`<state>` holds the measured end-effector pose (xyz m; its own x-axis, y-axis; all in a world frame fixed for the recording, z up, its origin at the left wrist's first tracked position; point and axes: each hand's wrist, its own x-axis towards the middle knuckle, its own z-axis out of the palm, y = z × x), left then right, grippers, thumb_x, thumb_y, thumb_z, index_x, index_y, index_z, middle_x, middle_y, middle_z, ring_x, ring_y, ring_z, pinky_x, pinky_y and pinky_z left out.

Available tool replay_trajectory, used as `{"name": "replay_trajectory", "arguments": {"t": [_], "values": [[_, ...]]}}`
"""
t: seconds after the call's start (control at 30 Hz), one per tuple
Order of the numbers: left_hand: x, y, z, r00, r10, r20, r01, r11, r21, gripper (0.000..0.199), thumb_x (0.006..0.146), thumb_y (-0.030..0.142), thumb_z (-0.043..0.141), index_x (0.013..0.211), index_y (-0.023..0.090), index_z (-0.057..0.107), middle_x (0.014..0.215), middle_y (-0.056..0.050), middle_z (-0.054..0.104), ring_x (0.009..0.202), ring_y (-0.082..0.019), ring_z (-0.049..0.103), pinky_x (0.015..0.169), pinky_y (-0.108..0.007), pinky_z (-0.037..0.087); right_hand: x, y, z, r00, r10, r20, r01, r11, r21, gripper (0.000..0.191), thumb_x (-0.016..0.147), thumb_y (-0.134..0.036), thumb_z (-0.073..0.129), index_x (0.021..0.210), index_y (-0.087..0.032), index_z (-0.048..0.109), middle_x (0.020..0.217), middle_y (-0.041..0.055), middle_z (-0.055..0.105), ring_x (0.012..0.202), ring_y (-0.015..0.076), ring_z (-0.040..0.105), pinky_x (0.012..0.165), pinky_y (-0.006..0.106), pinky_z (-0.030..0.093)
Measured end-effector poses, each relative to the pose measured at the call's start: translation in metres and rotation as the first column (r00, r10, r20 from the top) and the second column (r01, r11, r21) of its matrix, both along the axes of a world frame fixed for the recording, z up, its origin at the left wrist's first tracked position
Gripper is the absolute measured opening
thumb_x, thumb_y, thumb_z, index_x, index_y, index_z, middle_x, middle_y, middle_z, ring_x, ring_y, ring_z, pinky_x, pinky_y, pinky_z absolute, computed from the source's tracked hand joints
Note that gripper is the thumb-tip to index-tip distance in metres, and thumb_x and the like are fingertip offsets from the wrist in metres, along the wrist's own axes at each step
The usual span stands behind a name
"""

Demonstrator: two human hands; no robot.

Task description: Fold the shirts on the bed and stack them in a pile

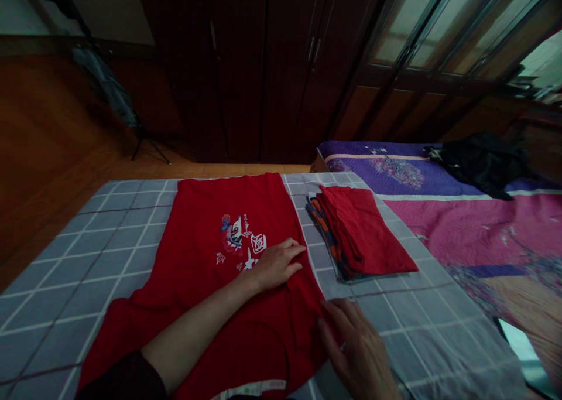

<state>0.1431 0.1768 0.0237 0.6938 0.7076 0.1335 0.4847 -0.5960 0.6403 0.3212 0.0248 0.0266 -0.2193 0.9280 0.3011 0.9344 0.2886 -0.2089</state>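
Head cam: red T-shirt point(193, 277) lies spread on the grey check bedsheet point(109, 253), neckline nearest the person, folded pile point(373, 230) just beside on the R. L hand point(277, 264) rests on the cloth, fingers loosely extended, gripping nothing; R hand point(357, 344) is at the shirt's R edge, thumb & fingers by the fabric, can't tell if pinched. Risks: cloth could ruck up if R pulls w/o L bearing down; L dragging might add creases; a wide R sweep could knock the pile askew. Looks: plain red, prob. soft cotton, some wrinkles, colourful mask-like print point(237, 236) w/ white lettering, incl. "CHINA".
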Motion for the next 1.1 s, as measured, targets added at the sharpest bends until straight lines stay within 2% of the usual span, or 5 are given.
{"name": "replay_trajectory", "arguments": {"t": [0.13,0.33,0.6,0.87,1.1], "values": [[-0.03,0.004,0.033,0.997,0.077,-0.021,-0.076,0.996,0.044,0.038,0.088,0.025,0.055,0.125,0.018,0.055,0.121,-0.008,0.058,0.107,-0.02,0.057,0.094,-0.031,0.045,-0.02,0.04,-0.008,0.991,0.097,0.097,-0.107,0.988,0.111,0.057,0.091,-0.036,0.046,0.139,-0.009,0.034,0.142,0.0191,0.038,0.134,0.0313,0.031,0.103,0.048,0.037],[-0.14,-0.013,0.067,0.934,0.357,-0.029,-0.357,0.934,-0.001,0.038,0.088,0.032,0.05,0.124,0.021,0.058,0.125,-0.007,0.059,0.115,-0.022,0.054,0.101,-0.036,0.039,-0.027,0.063,-0.048,0.946,0.257,0.195,-0.278,0.956,0.088,0.076,0.088,-0.05,0.05,0.145,-0.007,0.024,0.149,0.0195,0.03,0.14,0.0329,0.016,0.106,0.052,0.031],[-0.296,-0.108,0.024,0.365,0.931,-0.01,-0.917,0.358,-0.177,0.053,0.072,0.056,0.059,0.107,0.017,0.066,0.103,-0.009,0.07,0.088,-0.025,0.065,0.075,-0.031,0.051,-0.028,0.069,-0.05,0.91,0.378,0.171,-0.399,0.911,0.107,0.084,0.086,-0.055,0.049,0.149,-0.013,0.015,0.149,0.0169,0.03,0.138,0.0334,0.023,0.101,0.052,0.038],[-0.284,-0.161,-0.01,0.348,0.934,-0.083,-0.856,0.28,-0.435,0.042,0.072,0.051,0.059,0.093,0.016,0.067,0.068,-0.001,0.065,0.065,-0.021,0.062,0.058,-0.027,0.047,-0.034,0.121,-0.05,0.931,0.363,0.035,-0.365,0.927,0.09,0.059,0.09,-0.051,0.043,0.133,-0.011,0.046,0.145,0.019,0.035,0.136,0.0345,0.026,0.103,0.054,0.037],[-0.253,-0.15,0.0,0.417,0.888,-0.194,-0.907,0.392,-0.154,0.025,0.067,0.045,0.065,0.072,0.02,0.063,0.075,-0.002,0.061,0.071,-0.022,0.057,0.066,-0.029,0.043,-0.024,0.127,-0.062,0.94,0.316,-0.132,-0.304,0.947,0.102,0.052,0.09,-0.05,0.045,0.128,-0.015,0.051,0.142,0.017,0.04,0.134,0.0334,0.032,0.103,0.056,0.037]]}}
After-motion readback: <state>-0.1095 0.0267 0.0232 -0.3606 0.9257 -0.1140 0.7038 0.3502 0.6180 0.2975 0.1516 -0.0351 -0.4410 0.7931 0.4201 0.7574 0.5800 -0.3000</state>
